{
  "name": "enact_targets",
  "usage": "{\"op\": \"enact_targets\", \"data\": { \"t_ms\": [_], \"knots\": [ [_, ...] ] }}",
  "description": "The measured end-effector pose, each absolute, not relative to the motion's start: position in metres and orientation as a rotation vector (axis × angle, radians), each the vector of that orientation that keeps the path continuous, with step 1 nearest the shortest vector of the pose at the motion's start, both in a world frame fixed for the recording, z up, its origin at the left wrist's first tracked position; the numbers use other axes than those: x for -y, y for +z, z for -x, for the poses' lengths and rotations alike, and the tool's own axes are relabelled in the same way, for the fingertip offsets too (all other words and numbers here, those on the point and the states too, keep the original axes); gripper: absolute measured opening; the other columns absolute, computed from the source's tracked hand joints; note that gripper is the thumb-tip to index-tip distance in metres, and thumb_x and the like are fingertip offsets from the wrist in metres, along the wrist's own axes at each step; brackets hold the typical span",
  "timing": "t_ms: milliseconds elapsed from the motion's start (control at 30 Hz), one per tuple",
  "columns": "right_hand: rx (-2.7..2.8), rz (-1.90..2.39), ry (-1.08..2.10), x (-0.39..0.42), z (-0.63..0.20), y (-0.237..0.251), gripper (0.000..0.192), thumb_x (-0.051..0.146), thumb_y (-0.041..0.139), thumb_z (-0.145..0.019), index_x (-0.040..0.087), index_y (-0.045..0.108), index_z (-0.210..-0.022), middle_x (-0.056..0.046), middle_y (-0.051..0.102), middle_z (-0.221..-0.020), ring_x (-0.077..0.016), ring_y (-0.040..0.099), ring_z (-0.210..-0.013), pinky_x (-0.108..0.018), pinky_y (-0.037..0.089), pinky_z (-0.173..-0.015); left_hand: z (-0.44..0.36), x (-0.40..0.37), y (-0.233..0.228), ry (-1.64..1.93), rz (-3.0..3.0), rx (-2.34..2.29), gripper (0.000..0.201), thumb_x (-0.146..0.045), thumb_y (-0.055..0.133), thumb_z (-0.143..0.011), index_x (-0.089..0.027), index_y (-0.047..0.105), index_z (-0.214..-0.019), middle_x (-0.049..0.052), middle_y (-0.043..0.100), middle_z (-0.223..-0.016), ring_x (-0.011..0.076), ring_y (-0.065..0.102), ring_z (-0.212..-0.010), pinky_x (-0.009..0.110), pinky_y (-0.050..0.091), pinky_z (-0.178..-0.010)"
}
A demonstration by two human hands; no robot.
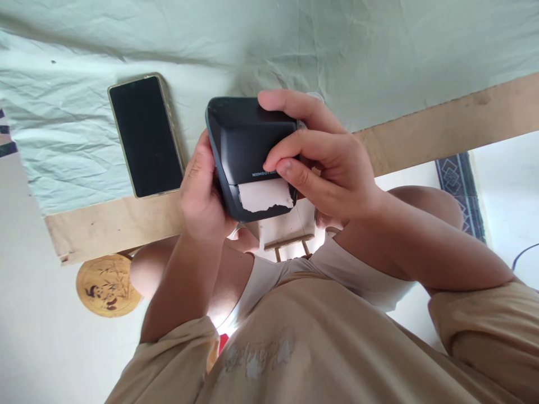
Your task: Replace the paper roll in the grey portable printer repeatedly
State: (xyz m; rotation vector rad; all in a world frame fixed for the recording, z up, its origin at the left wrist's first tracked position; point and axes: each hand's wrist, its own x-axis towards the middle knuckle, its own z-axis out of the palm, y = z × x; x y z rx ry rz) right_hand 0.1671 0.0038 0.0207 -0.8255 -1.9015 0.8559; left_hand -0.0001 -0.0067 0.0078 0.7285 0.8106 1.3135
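A small black label printer [244, 146] is held up over the near edge of a table. A torn strip of white paper [266, 196] sticks out of its slot. My left hand [202, 193] grips the printer's left side. My right hand [324, 160] wraps over its right side and top, with the thumb pressed on the lid just above the paper. A smartphone [145, 134] with a dark screen lies flat on the table to the left of the printer, apart from both hands.
The table carries a pale green cloth [337, 50] and has a bare wooden edge [442, 123]. A round wooden disc with a painted design [107, 285] lies on the floor at lower left. A patterned rug [461, 191] shows at right. My knees and beige shirt fill the foreground.
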Motion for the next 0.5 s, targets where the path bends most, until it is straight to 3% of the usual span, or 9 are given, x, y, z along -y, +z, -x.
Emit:
{"op": "enact_targets", "data": {
  "t_ms": [200,500],
  "knots": [
    [1.929,0.890,0.871,-0.0021,-0.1676,0.0252,0.021,0.026,0.046,-0.091,0.020,0.067,-0.089,-0.008,0.048,-0.139,-0.0132,0.050,-0.130,-0.032,0.047,-0.110,0.0059,0.0055,0.0069,1.292,-0.796,-0.769,0.038,-0.032,0.030,-0.096,-0.014,0.059,-0.112,0.005,0.066,-0.099,0.0174,0.062,-0.110,0.040,0.039,-0.113],
    [1.943,0.906,0.827,-0.0013,-0.1689,0.0220,0.017,0.028,0.050,-0.089,0.025,0.066,-0.091,-0.002,0.048,-0.140,-0.0137,0.049,-0.131,-0.036,0.048,-0.112,0.0038,0.0025,0.0096,1.307,-0.767,-0.782,0.034,-0.027,0.033,-0.094,-0.014,0.064,-0.099,0.004,0.065,-0.086,0.0136,0.064,-0.093,0.029,0.050,-0.094]
  ]
}}
